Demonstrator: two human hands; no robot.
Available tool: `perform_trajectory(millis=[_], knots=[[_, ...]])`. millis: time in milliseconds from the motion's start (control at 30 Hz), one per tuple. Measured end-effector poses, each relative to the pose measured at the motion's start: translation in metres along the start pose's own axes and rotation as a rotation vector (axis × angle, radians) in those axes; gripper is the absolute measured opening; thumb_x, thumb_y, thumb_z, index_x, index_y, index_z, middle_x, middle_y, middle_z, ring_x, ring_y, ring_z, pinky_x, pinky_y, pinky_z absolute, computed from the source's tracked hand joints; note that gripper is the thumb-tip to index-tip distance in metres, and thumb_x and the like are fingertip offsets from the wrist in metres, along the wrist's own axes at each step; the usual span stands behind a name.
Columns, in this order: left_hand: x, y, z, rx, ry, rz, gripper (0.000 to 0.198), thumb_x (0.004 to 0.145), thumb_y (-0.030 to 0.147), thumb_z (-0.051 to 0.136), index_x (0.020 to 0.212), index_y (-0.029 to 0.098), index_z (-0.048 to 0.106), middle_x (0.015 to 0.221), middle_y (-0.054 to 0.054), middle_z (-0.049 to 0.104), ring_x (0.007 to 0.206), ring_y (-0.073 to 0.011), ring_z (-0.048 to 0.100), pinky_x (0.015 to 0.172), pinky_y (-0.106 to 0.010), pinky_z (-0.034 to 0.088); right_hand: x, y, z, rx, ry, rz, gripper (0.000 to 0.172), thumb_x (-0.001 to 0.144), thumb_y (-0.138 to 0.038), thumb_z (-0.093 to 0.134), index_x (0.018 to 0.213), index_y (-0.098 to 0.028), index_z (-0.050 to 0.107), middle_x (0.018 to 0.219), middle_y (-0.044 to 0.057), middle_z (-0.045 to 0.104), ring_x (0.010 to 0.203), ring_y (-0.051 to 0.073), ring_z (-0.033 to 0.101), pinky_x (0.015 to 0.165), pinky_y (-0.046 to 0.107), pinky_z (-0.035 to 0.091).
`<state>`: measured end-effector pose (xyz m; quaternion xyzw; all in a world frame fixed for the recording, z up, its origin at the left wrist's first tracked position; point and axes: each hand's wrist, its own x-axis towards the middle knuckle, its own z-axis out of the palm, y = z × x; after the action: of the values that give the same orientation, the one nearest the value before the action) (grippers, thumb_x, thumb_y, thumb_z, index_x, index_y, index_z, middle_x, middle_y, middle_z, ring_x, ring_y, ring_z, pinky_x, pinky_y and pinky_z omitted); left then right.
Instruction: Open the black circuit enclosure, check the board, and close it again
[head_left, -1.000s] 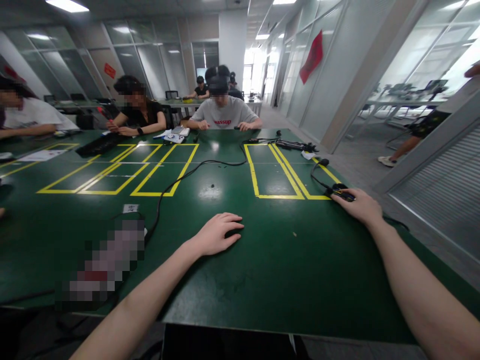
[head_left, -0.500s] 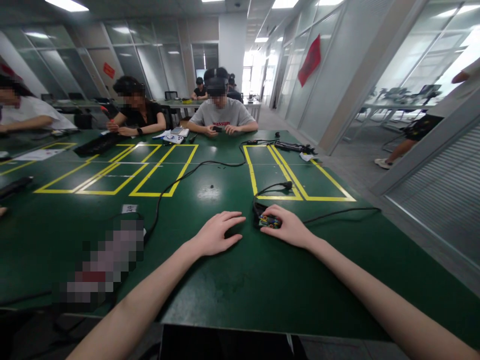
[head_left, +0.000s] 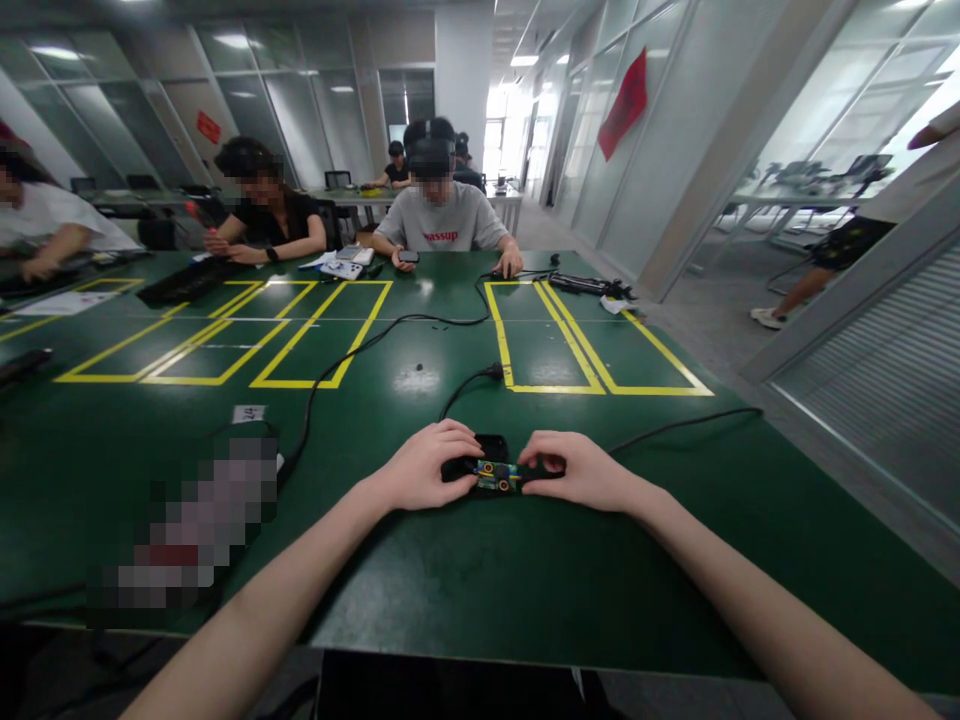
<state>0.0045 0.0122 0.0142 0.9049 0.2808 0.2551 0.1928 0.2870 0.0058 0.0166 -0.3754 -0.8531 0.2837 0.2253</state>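
A small green circuit board [head_left: 498,477] with coloured parts lies between my hands at the near middle of the green table [head_left: 570,580]. Behind it a black casing [head_left: 491,447] shows, partly hidden by my fingers. My left hand [head_left: 435,465] grips the left end of the board and casing between thumb and fingers. My right hand [head_left: 577,468] pinches the right end of the board. A black cable with a plug [head_left: 493,371] curves away behind the casing.
Yellow tape outlines [head_left: 555,388] mark the table. A long black cable [head_left: 352,352] crosses it. A blurred object [head_left: 206,510] lies at the left. Several people sit across the table. A black folded stand [head_left: 585,286] lies at the far right.
The board and casing have moved left to between my hands. My left hand has closed on them. The plug has swung left. A person across has reached an arm to the table.
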Motion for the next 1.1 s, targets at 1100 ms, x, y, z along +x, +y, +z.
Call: perform_trajectory(millis=[1100], knots=[[0.002,-0.027,-0.012,0.190,0.018,-0.092,0.012,0.091,0.017,0.058,0.098,0.019,0.067,0.099,-0.006,0.070,0.094,-0.0219,0.067,0.082,-0.033,0.054,0.014,0.020,0.021,-0.122,0.301,-0.075,0.015,0.098,-0.028,0.060,0.102,-0.021,0.072,0.092,0.007,0.072,0.083,0.022,0.068,0.072,0.035,0.057]])
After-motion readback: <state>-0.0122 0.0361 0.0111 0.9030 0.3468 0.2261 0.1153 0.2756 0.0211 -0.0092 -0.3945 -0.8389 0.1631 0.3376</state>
